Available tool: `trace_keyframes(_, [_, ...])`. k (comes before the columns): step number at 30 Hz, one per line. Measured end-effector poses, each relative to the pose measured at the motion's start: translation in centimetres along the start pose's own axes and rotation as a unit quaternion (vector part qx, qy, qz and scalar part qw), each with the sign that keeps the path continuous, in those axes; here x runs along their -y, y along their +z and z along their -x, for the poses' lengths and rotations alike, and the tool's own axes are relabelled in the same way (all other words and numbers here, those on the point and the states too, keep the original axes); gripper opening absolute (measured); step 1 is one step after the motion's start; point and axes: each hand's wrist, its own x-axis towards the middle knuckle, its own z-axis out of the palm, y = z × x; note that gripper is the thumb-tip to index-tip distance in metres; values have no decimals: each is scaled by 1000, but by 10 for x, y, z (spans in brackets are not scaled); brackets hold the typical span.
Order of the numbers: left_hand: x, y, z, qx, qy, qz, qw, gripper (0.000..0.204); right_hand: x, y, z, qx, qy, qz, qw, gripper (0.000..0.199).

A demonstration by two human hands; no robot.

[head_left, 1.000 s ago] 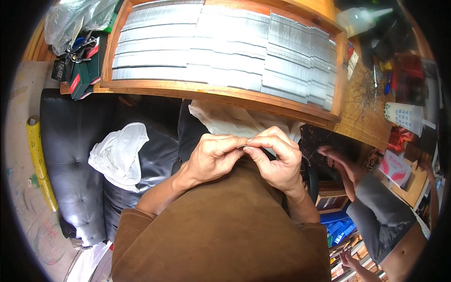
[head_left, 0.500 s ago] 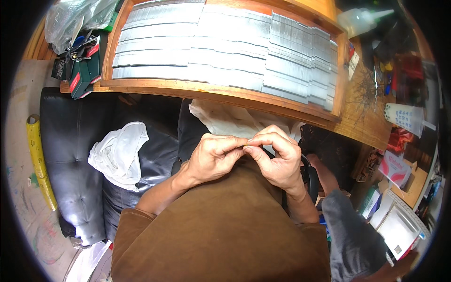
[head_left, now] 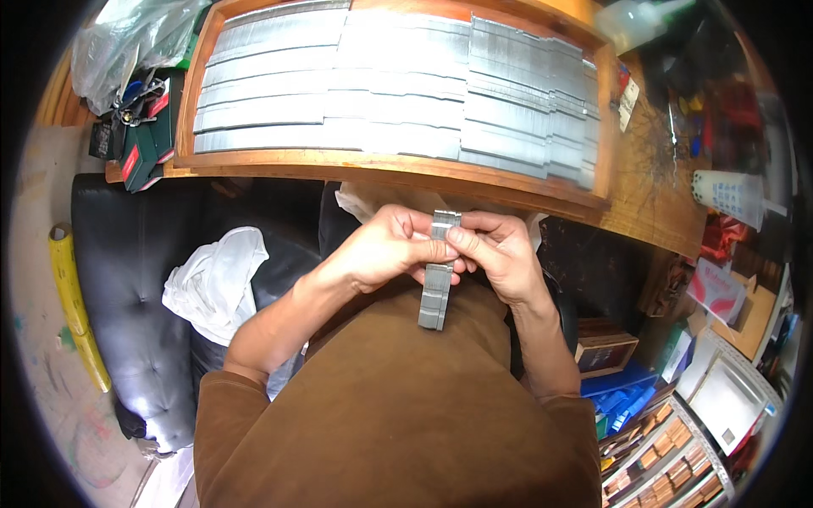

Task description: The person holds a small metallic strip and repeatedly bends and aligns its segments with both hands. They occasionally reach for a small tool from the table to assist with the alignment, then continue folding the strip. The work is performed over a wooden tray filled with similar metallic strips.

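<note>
A narrow stack of thin grey metal plates (head_left: 434,298) stands out between my hands, just above my brown-clothed lap. My left hand (head_left: 381,251) is closed on its left side, with the thumb laid across the front. From the other side my right hand (head_left: 501,256) grips the same stack, its thumb pressed on the upper part. The fingers behind the stack are partly hidden. Beyond my hands, many similar grey plates (head_left: 398,85) lie in overlapping rows in a wooden tray (head_left: 339,162).
A black padded seat (head_left: 127,279) with a white cloth (head_left: 216,284) is on the left. Dark green boxes (head_left: 140,157) and a plastic bag (head_left: 127,51) sit beside the tray. A drink cup (head_left: 728,196) and squeeze bottle (head_left: 635,25) stand right. Wooden pieces (head_left: 673,440) fill a lower-right rack.
My fingertips were pinched together; now both hands hold the stack of metal plates. The grey-trousered leg at the lower right has gone from view, showing the rack and a wooden box.
</note>
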Motion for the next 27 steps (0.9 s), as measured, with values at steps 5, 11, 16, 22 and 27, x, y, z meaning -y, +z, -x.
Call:
trace_keyframes(5, [-9,-6,-10,-12,20,-35,999,20,-16,4,-11,-43,-9,-114,992,18])
trace_keyframes(11, [-1,-14,-14,-25,52,-73,996,21,-21,16,-16,-95,-41,-71,992,15])
trace_keyframes(16, [-11,-8,-7,-37,28,-68,997,21,-11,20,-10,-88,-32,-41,995,20])
trace_keyframes(22, [-10,-13,-4,-67,-2,-72,995,28,-17,6,46,-9,-197,278,940,51])
trace_keyframes(27, [-9,-11,-5,-58,-6,-38,998,27,-25,12,67,80,-241,307,917,35])
